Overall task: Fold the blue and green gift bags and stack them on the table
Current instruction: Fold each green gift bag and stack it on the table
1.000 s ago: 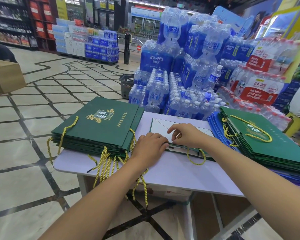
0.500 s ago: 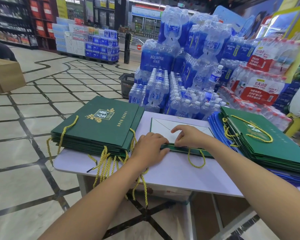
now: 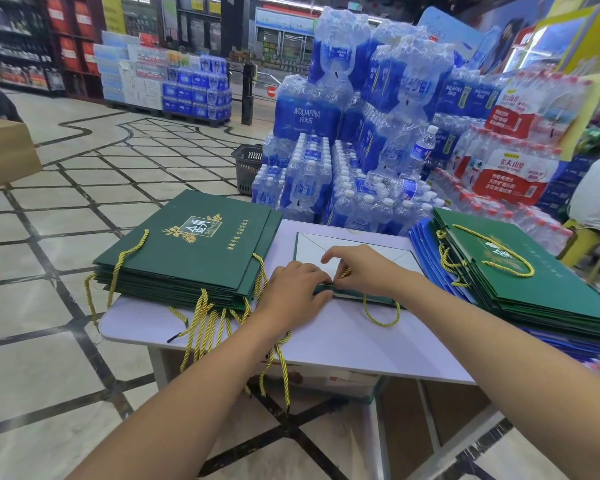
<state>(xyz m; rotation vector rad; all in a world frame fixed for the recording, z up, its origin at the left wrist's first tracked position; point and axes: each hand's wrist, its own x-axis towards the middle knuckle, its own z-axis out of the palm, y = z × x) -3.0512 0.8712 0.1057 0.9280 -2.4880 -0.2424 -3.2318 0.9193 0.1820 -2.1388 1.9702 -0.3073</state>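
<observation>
A green gift bag point(image 3: 388, 258) lies flat in the middle of the white table point(image 3: 343, 344), its white folded base facing up and a gold cord handle hanging off its near edge. My left hand point(image 3: 293, 294) presses on the bag's near left edge. My right hand point(image 3: 364, 270) pinches the same edge beside it, fingers closed on the green fold. A stack of folded green bags point(image 3: 191, 251) sits at the table's left. Another green stack point(image 3: 520, 275) rests on blue bags point(image 3: 426, 247) at the right.
Shrink-wrapped packs of bottled water point(image 3: 361, 140) rise just behind the table. A black shopping basket point(image 3: 248, 168) stands on the tiled floor. A cardboard box point(image 3: 4, 154) is at far left. A seated person in white point(image 3: 596, 199) is at the right edge.
My right hand has drawn back toward me from the bag's white base to its near edge, meeting my left hand there. The left hand stays put.
</observation>
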